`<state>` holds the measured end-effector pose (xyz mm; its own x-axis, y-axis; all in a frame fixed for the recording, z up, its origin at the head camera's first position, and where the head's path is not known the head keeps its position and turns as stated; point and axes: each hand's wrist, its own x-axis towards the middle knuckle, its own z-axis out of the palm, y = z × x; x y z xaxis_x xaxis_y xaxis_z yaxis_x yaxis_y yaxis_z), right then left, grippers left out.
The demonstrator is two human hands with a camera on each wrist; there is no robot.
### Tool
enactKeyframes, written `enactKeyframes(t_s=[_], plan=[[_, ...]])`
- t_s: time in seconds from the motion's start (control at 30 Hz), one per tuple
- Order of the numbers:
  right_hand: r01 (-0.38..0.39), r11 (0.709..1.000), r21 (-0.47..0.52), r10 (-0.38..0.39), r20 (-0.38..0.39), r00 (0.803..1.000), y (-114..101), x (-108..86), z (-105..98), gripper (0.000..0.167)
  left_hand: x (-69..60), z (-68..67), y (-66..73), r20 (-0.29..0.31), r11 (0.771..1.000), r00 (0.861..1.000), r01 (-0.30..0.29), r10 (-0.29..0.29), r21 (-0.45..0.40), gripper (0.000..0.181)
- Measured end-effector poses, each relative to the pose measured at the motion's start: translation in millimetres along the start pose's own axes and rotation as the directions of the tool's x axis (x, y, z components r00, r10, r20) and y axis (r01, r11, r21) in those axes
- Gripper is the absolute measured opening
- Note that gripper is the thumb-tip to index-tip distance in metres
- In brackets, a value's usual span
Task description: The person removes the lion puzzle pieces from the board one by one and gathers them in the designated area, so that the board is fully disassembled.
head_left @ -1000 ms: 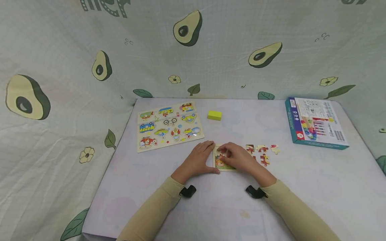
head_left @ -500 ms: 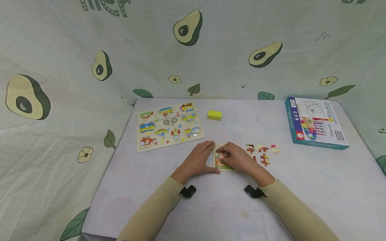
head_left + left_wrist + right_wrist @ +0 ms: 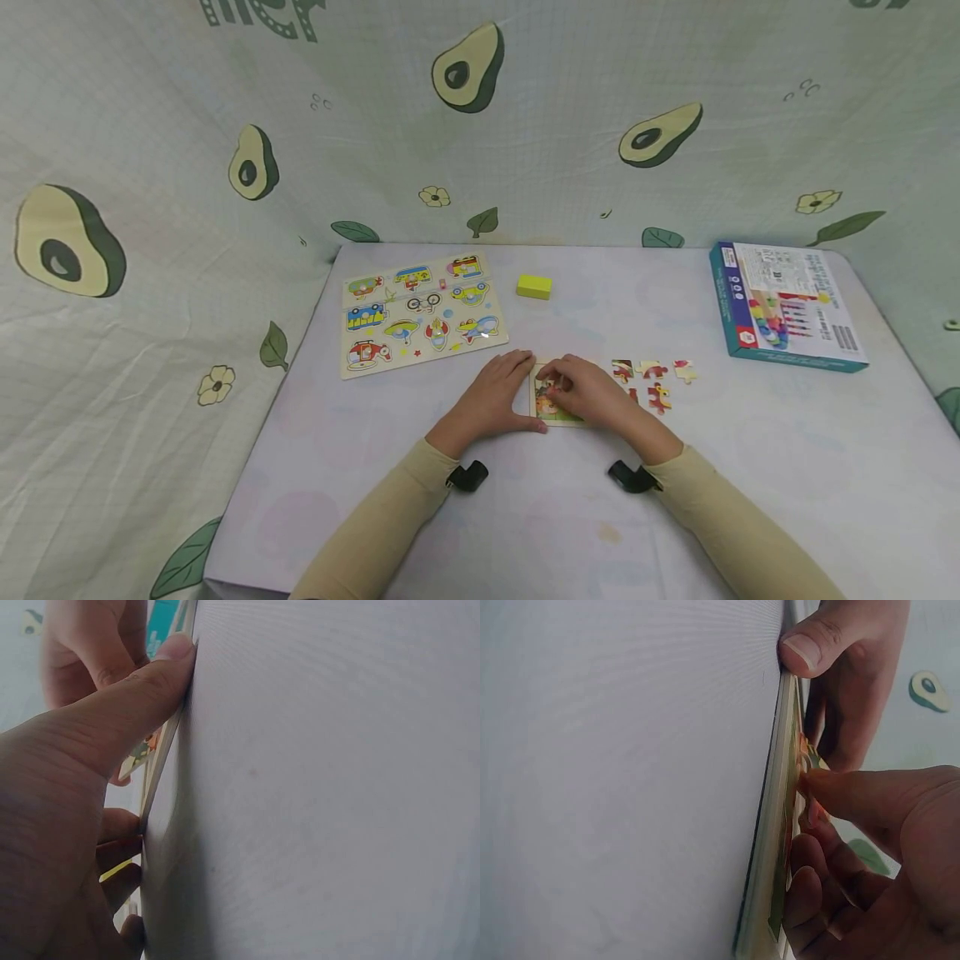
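A small wooden jigsaw puzzle board [image 3: 561,422] with a colourful picture lies on the table, partly covered by both hands. My left hand [image 3: 491,398] rests at its left side, fingers extended along the far corner and thumb against the near edge. Over the board, my right hand [image 3: 596,393] pinches a small puzzle piece [image 3: 812,757] between thumb and index finger. In the right wrist view the piece is tilted against the board's face; the fingers hide much of it. Loose puzzle pieces [image 3: 659,398] lie just right of the board, some partly behind the right hand.
A larger wooden vehicle puzzle board [image 3: 412,350] lies at the back left. Beside it stands a yellow block [image 3: 533,287]. A blue-and-white box [image 3: 806,304] sits at the back right. Avocado-printed cloth [image 3: 562,167] hangs behind the table.
My right hand has shifted very slightly left over the puzzle board, and its fingers have moved a little around the piece. The left hand and the loose pieces stay where they were.
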<state>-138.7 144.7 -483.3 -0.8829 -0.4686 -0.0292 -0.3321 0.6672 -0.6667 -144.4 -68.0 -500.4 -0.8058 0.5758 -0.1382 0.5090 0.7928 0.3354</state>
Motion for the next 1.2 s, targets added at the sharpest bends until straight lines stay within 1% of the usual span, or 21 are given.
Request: enactKeyframes(t_s=[0.13, 0.47, 0.63, 1.0, 1.2], plan=[[0.028, 0.999, 0.015, -0.028, -0.009, 1.0, 2, 0.0, 0, 0.021, 0.1, 0.1, 0.0, -0.001, 1.0, 1.0, -0.003, 0.003, 0.002, 0.113], [0.025, 0.999, 0.047, -0.024, -0.014, 1.0, 3, -2.0, -1, 0.018, -0.5, 0.3, 0.7, -0.001, 1.0, 1.0, -0.004, 0.004, -0.004, 0.112], [0.033, 0.998, 0.049, -0.032, -0.025, 0.999, 2, -2.7, -2, 0.018, -0.1, 0.1, 0.8, -0.001, 1.0, 1.0, -0.005, 0.005, -0.002, 0.112], [0.003, 0.997, 0.078, -0.001, -0.03, 1.0, 5, -6.8, -5, 0.019, 0.3, -0.9, 1.3, 0.004, 1.0, 1.0, 0.0, 0.0, 0.005, 0.113], [-0.043, 0.996, 0.082, 0.047, -0.04, 0.998, 7, -12.3, -10, 0.021, 0.4, -1.0, 1.1, -0.001, 1.0, 1.0, -0.002, 0.002, -0.003, 0.113]])
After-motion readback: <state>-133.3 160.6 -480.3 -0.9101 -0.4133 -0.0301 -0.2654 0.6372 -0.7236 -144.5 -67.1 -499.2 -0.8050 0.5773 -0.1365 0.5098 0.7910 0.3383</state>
